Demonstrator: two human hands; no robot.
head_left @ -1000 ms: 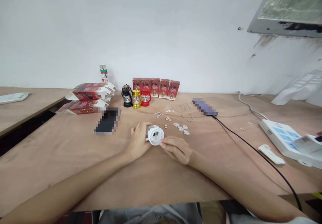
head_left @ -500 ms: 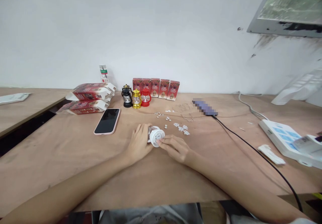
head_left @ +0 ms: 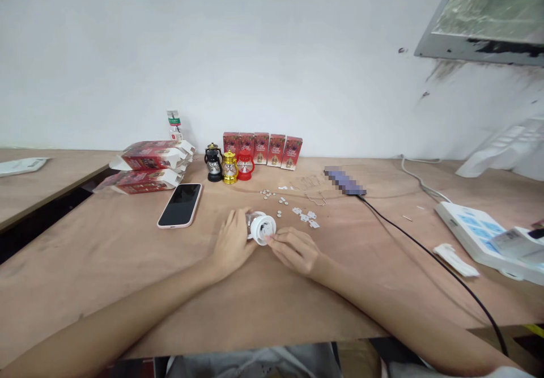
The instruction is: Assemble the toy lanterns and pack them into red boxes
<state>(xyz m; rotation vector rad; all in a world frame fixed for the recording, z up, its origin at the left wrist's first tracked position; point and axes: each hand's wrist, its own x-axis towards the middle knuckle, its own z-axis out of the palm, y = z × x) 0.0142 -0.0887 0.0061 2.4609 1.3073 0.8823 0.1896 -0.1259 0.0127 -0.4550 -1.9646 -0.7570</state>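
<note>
My left hand (head_left: 233, 242) is wrapped around a small white lantern (head_left: 257, 220), which lies tilted with its round base toward me. Inside the base's rim a dark opening shows. My right hand (head_left: 296, 250) has its thumb and fingers pinched at the base, on a small white cover (head_left: 267, 229) partly hidden by the fingertips. Just beyond the hands lie several button cells (head_left: 279, 214) and, to the right, several small white plastic covers (head_left: 304, 217). Thin bent wire handles (head_left: 315, 198) rest behind these.
Black (head_left: 213, 166), gold (head_left: 230, 168) and red (head_left: 245, 166) lanterns stand before a row of red boxes (head_left: 260, 148). Flattened red cartons (head_left: 148, 179) and a phone (head_left: 180, 206) are at left. Right are a blurred-out device (head_left: 344, 181), its black cable (head_left: 408, 232) and a power strip (head_left: 471, 228).
The small white cover in the base has shifted under my right fingertips, and a dark opening now shows beside it. Both hands stay at the lantern.
</note>
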